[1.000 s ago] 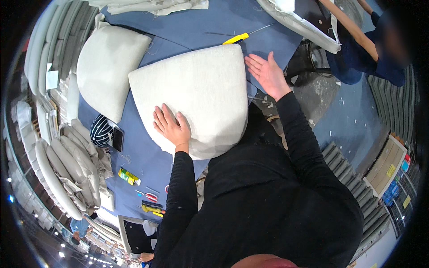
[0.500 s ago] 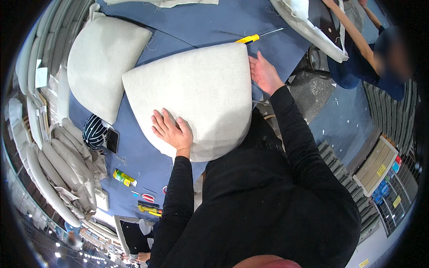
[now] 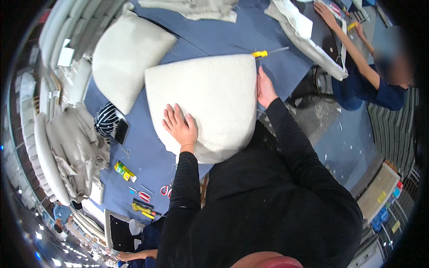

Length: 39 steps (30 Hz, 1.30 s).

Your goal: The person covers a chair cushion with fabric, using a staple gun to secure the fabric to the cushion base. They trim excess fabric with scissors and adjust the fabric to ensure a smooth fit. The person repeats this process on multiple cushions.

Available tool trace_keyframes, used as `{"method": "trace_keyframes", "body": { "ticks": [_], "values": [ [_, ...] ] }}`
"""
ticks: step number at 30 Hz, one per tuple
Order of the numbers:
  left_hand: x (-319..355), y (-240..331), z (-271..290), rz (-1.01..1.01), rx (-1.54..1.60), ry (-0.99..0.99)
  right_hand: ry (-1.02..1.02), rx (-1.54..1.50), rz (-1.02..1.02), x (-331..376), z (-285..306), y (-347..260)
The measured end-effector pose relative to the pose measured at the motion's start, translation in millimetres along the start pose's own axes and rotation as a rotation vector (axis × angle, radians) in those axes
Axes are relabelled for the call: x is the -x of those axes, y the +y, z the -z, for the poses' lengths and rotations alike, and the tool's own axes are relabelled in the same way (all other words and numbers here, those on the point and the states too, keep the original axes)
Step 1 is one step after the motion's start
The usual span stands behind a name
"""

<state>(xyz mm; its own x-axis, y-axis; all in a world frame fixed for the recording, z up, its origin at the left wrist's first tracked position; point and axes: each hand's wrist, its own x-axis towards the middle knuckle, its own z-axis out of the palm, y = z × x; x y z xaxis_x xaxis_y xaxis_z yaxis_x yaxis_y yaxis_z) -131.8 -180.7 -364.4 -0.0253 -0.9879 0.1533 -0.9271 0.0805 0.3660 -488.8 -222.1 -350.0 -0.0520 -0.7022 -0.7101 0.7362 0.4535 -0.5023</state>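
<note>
The big cream cushion (image 3: pixel 205 105) lies flat on the blue worktop (image 3: pixel 232 35), directly in front of the person, w/ its rounded end toward the body. The left hand (image 3: pixel 180 127) rests on top of it near the lower left edge; this grip is spread, fingers open and palm down on the fabric, pinching nothing. The right hand (image 3: pixel 265 89) is at the cushion's right edge, touching the side; fingers look extended along the edge, but if they hook under it I cannot tell. So the cushion sits between both hands, approx. under the left one and just beside the right one.

A yellow-handled tool (image 3: pixel 267 52) lies on the worktop just beyond the cushion's far right corner, near the right hand. A second cream cushion (image 3: pixel 127 56) lies to the left, apart from the hands. Small scissors (image 3: pixel 166 190) lie near the worktop's near edge. Another person's arm (image 3: pixel 353 49) reaches to the worktop's far right.
</note>
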Motion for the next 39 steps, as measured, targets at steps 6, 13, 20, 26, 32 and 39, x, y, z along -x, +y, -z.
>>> {"method": "trace_keyframes", "body": {
  "ticks": [6,13,20,26,32,39],
  "values": [
    [-22.1,30.0,103.1,0.313,0.518,-0.224,-0.254,0.068,-0.083,66.1,-43.0,-37.9],
    [24.0,198.7,237.0,0.082,0.135,0.189,-1.092,-0.326,-0.43,167.4,-174.6,-19.2],
    [31.4,97.5,361.0,0.278,0.522,0.382,-0.753,1.332,0.782,23.1,-133.2,112.3],
    [94.5,61.6,434.2,0.27,0.792,0.203,-0.435,1.718,1.037,-10.4,-1.2,125.3],
    [69.3,13.4,400.8,0.195,0.583,-0.07,-0.293,1.836,0.715,-30.5,-43.9,104.9],
    [9.3,2.0,391.5,0.122,0.382,-0.19,-0.743,1.02,0.154,117.6,-125.2,41.5]
  ]
}}
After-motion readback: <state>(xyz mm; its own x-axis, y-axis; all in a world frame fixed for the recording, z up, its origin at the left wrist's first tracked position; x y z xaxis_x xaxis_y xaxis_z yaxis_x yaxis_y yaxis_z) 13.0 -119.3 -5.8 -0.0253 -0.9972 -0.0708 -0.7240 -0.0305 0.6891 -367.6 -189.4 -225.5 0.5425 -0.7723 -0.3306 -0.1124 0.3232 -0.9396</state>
